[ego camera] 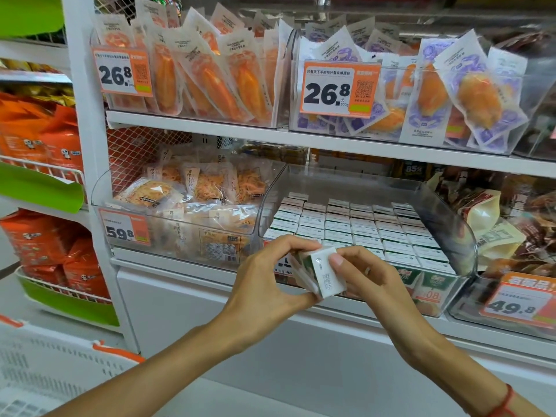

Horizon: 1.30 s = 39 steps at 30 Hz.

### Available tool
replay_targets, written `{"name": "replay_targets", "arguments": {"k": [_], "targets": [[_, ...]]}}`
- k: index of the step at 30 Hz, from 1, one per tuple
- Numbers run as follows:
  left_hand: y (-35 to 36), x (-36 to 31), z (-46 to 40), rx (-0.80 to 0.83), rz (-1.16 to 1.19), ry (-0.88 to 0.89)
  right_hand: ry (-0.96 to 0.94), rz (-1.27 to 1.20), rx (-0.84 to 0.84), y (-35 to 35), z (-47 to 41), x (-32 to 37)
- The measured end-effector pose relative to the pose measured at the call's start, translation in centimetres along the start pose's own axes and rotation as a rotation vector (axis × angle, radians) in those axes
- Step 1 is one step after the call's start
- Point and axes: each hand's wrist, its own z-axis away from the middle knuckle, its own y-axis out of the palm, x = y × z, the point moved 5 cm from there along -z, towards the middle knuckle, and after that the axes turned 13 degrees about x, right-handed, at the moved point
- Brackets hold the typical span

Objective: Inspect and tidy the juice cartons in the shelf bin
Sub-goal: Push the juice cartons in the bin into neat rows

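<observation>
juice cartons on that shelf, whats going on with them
A person stands at a shop shelf and holds one small juice carton in front of the clear bin, turned as if to check its print. The left hand pinches it from the left and the right hand from the right. The rest of the cartons sit in neat rows in the bin.

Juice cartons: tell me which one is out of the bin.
The carton held in front of the clear bin, gripped by the left hand and right hand. The others stand packed in rows inside.
</observation>
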Motion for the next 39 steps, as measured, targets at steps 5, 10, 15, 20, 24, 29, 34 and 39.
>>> {"name": "replay_targets", "arguments": {"k": [5, 10, 15, 20, 24, 29, 34, 39], "targets": [[0.4, 0.9, -0.2, 0.062, 0.029, -0.022, 0.017, 0.015, 0.003, -0.2, 0.0, -0.3], [0.5, 2.5, -0.3, 0.066, 0.328, -0.185, -0.096, 0.123, 0.054, -0.1, 0.3, 0.2], [0.8, 3.3, -0.2, 0.051, 0.591, -0.364, -0.137, 0.510, 0.190, 1.0, 0.6, -0.5], [1.1, 2.9, 0.0, 0.081, 0.660, -0.418, -0.213, 0.615, 0.144, 1.5, 0.2, -0.5], [0.6, 2.9, -0.2, 0.109, 0.751, -0.381, -0.236, 0.514, 0.051, 0.9, 0.1, -0.1], [0.4, 3.2, 0.0, 0.175, 0.813, -0.368, -0.123, 0.249, -0.011, -0.3, -0.1, 0.0], [0.2, 4.0, 0.2, 0.067, 0.747, -0.478, -0.057, 0.249, 0.064, -0.2, 0.0, 0.1], [1.1, 4.6, 0.6, 0.132, 0.735, -0.617, 0.020, 0.121, -0.043, -0.3, -0.1, -0.2]]}}
